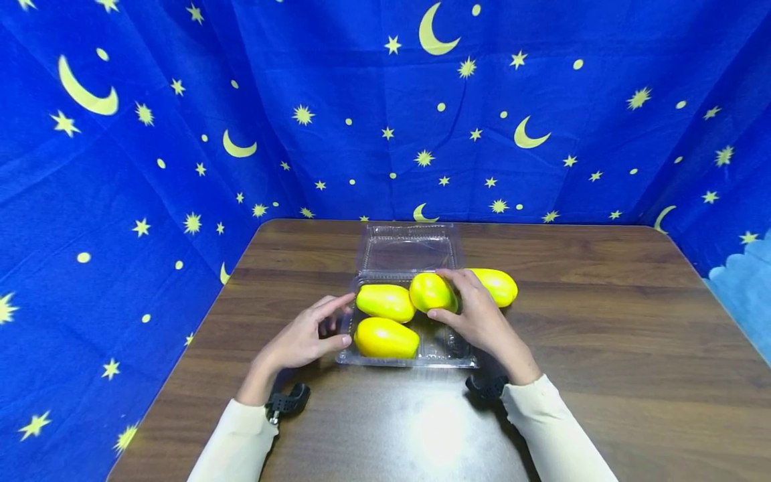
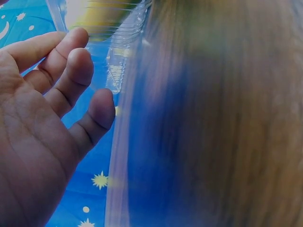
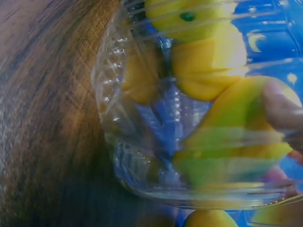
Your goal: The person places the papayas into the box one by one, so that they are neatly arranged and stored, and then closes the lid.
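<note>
A clear plastic clamshell box (image 1: 430, 362) lies on the table with its lid (image 1: 409, 254) folded back. Inside, on the left, are two oblong yellow fruits shaped like papayas, a back fruit (image 1: 385, 302) and a front fruit (image 1: 387, 338). My right hand (image 1: 482, 318) grips a third yellow fruit (image 1: 430, 292) with thumb and fingers, over the back right part of the box. This fruit (image 3: 222, 137) shows a greenish narrow end through the plastic in the right wrist view. My left hand (image 1: 304, 338) has its fingers spread loosely, fingertips right at the box's left side.
Another yellow fruit (image 1: 496, 286) lies on the brown wooden table (image 1: 602, 321), just right of the box and partly behind my right hand. A blue cloth (image 1: 361, 80) with moons and stars hangs behind and beside the table.
</note>
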A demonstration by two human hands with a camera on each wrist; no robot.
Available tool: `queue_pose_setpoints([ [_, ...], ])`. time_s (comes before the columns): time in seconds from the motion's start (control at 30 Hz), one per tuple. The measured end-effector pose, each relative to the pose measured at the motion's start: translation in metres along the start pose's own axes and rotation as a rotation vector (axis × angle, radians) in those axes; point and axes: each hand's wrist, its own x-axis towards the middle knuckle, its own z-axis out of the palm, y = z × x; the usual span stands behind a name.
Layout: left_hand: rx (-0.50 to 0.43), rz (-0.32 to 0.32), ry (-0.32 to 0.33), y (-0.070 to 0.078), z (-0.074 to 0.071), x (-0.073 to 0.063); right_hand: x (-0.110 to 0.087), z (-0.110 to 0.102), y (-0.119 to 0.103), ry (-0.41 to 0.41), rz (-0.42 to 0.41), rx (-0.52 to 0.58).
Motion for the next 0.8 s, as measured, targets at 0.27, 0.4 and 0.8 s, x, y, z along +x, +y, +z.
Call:
queue_pose_setpoints([
  [0.27, 0.003, -0.002, 0.002, 0.000, 0.000, -0.001, 0.000, -0.007, -0.001, 0.055, -0.013, 0.011],
  [0.4, 0.003, 0.002, 0.003, -0.001, 0.000, -0.001, 0.000, -0.012, -0.003, 0.105, -0.023, 0.021],
  [0.8, 0.021, 0.011, 0.006, -0.001, 0.001, -0.001, -0.002, -0.032, -0.002, 0.195, -0.043, 0.043],
])
